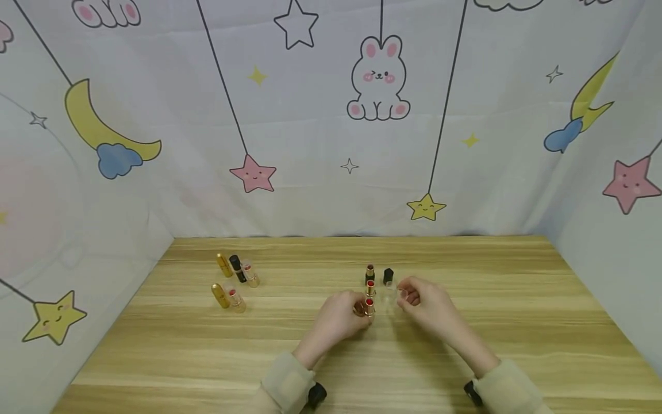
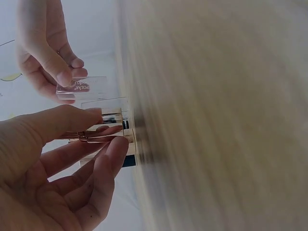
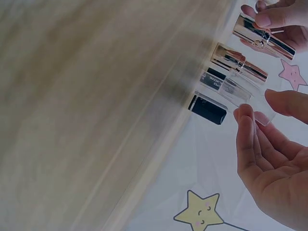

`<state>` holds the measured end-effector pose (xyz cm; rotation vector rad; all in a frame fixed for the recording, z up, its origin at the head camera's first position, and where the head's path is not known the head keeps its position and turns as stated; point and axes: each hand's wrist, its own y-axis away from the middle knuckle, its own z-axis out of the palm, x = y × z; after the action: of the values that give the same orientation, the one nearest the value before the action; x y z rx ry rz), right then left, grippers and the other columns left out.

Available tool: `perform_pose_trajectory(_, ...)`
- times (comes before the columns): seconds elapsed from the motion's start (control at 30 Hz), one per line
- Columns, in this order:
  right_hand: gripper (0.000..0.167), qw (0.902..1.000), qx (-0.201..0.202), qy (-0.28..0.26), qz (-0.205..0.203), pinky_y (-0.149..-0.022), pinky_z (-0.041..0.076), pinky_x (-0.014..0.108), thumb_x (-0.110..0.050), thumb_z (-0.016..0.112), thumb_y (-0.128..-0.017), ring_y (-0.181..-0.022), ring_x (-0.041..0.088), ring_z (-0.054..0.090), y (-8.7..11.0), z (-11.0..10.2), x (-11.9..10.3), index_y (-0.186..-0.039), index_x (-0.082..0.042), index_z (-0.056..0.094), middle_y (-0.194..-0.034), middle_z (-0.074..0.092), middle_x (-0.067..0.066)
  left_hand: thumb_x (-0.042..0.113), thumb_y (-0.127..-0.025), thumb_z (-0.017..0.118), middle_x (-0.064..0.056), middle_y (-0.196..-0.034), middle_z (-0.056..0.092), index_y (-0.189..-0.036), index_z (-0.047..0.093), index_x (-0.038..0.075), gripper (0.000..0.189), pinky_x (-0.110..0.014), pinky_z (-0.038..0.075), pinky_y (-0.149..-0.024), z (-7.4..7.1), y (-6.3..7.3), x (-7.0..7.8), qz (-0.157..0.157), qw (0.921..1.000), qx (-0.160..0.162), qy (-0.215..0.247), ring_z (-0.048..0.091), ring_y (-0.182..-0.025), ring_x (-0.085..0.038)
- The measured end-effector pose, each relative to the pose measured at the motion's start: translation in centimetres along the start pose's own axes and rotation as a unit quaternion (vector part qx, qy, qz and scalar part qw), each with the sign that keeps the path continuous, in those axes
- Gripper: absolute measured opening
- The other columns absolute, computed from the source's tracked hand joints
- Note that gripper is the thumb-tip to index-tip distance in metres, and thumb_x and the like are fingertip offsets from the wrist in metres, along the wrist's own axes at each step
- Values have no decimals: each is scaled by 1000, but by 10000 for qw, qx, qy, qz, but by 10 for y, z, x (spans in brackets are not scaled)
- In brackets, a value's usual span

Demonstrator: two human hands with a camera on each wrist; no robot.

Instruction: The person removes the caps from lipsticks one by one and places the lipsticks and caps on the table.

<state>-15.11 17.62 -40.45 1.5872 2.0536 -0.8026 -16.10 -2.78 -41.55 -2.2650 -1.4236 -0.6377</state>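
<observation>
My left hand (image 1: 338, 315) pinches a gold lipstick (image 3: 250, 31) between thumb and fingers; its red tip shows in the head view. Just beyond it stands a second gold lipstick (image 1: 370, 288), also uncapped. Farther back is a lipstick with a dark base (image 1: 369, 276), beside a black cap (image 1: 388, 276). My right hand (image 1: 425, 303) holds a clear cap (image 2: 91, 85) with printed lettering by its fingertips, to the right of the lipsticks. Another clear cap (image 2: 107, 103) appears to stand on the table near the row, partly hidden by the left thumb.
At the left of the wooden table (image 1: 170, 322) stand two gold tubes (image 1: 220, 295), a black tube (image 1: 237, 268) and two lipsticks under clear caps (image 1: 236, 300). A white patterned cloth (image 1: 310, 213) hangs behind the table and along both sides.
</observation>
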Motion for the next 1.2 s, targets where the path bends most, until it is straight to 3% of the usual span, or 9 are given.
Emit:
perform_pose_trajectory(0.6, 22, 9983, -393, 419, -59, -62, 48, 18, -4, 70, -81, -71, 6, 56, 1, 8, -4, -102, -5, 63, -79, 63, -3, 15, -75, 80, 4, -65, 58, -74, 65, 11, 15, -20, 37, -55, 2, -4, -1, -73, 9998, -182, -44, 45, -58, -5)
perform_pose_trajectory(1.2, 19, 9968, -551, 490, -305, -65, 50, 18, -3, 72, -78, -72, 6, 57, 7, 10, -7, -95, -6, 63, -81, 64, -1, 16, -75, 78, 5, -65, 56, -76, 63, 12, 15, -22, 37, -54, 1, -6, 3, -236, 9986, -460, -100, 46, -57, -8)
